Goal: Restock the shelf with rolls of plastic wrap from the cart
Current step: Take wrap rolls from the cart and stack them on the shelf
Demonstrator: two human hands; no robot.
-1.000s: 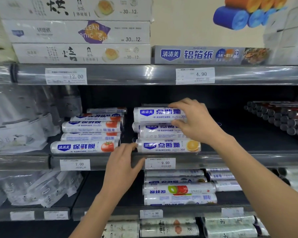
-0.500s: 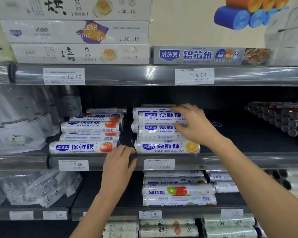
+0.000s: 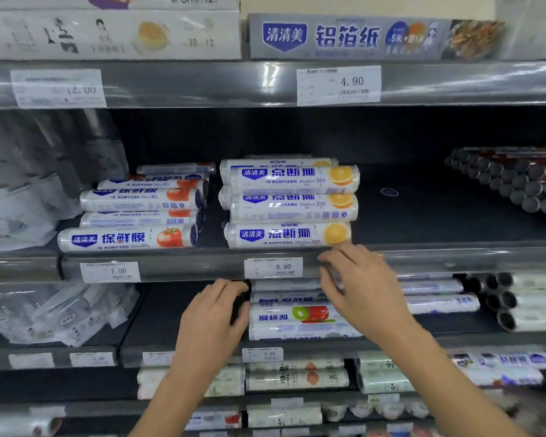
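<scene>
A stack of white plastic wrap rolls with orange-slice labels (image 3: pixel 292 206) lies on the middle shelf (image 3: pixel 423 260), above the 9.90 tag. To its left sits a second stack of tomato-label rolls (image 3: pixel 130 238). My left hand (image 3: pixel 212 313) hangs in front of the shelf below, fingers loosely curled and holding nothing. My right hand (image 3: pixel 360 285) is just under the middle shelf's front rail, fingers loosely bent and spread, holding nothing. Both hands are off the rolls. The cart is out of view.
Dark rolls (image 3: pixel 511 187) are piled at the right of the middle shelf, bagged goods (image 3: pixel 29 197) at its left. Bare shelf lies between the orange-label stack and the dark rolls. Boxes of foil (image 3: pixel 375 37) sit above; more rolls (image 3: pixel 297 313) fill lower shelves.
My right hand let go of the top orange-label roll and dropped below the shelf rail. My left hand also came down off the rail. The camera moved closer and lower.
</scene>
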